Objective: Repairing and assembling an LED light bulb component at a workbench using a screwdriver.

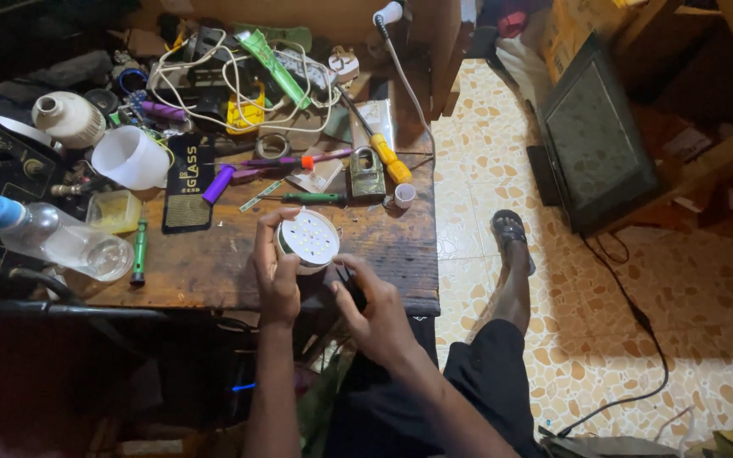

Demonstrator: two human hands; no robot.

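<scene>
Left hand [275,270] grips round LED lamp [308,240]; right hand [372,307] pinches dark part [350,287]

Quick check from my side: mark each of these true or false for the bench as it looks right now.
1. The left hand holds a round white LED lamp head. True.
2. A clear plastic bottle stands upright. False: it lies on its side at the left of the table.
3. A padlock lies on the table beyond the lamp. True.
4. The right hand holds a yellow-handled screwdriver. False: that screwdriver lies on the table near the padlock.
</scene>
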